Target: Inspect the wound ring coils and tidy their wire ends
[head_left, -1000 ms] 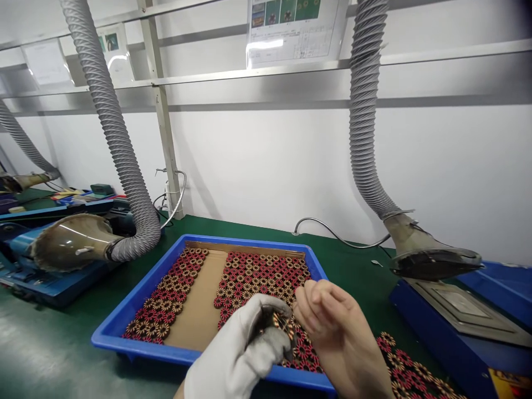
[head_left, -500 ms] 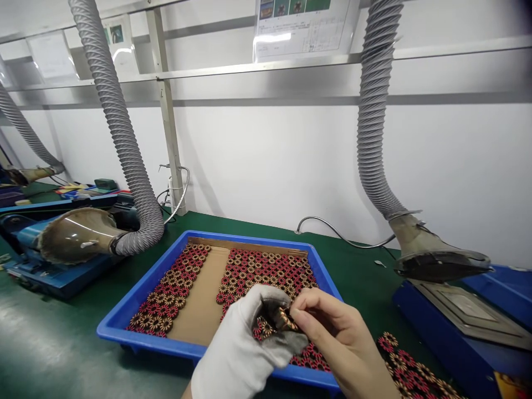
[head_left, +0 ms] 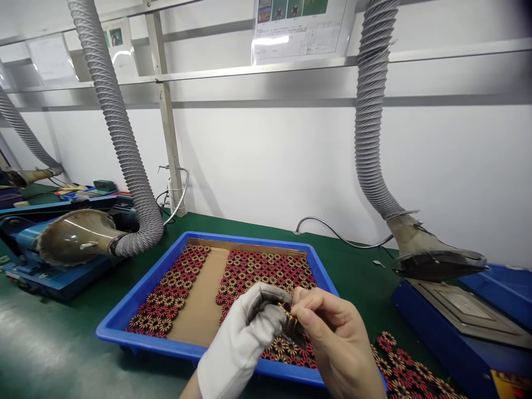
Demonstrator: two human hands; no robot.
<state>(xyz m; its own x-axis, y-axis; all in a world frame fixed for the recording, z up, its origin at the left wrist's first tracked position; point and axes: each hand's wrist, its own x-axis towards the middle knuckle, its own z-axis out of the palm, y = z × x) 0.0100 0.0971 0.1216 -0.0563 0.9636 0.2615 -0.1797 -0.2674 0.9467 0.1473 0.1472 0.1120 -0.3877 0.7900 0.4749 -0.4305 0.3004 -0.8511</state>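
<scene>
My left hand (head_left: 251, 327), in a white glove with greyed fingertips, grips a small copper-wound stator (head_left: 290, 313) between its fingers. My bare right hand (head_left: 332, 332) pinches at the near right side of that stator; whether it has the stator's edge or a wire end is hidden by the fingertips. Both hands are over the front right part of a blue tray (head_left: 143, 344). Rows of flat ring-shaped stators (head_left: 249, 271), some copper-coloured and some red, lie in the tray on brown cardboard (head_left: 198, 302).
More stators (head_left: 405, 368) lie on the green table (head_left: 357, 266) right of the tray. Beyond them is a blue machine with a flat metal plate (head_left: 461, 305), under a fume hood (head_left: 436, 257) on a grey hose (head_left: 369, 122). Another hood (head_left: 75, 235) stands left.
My left hand's gloved fingers have closed in more around the stator, and it has turned in my grip. The right fingers stay pinched at its side. The tray has not moved.
</scene>
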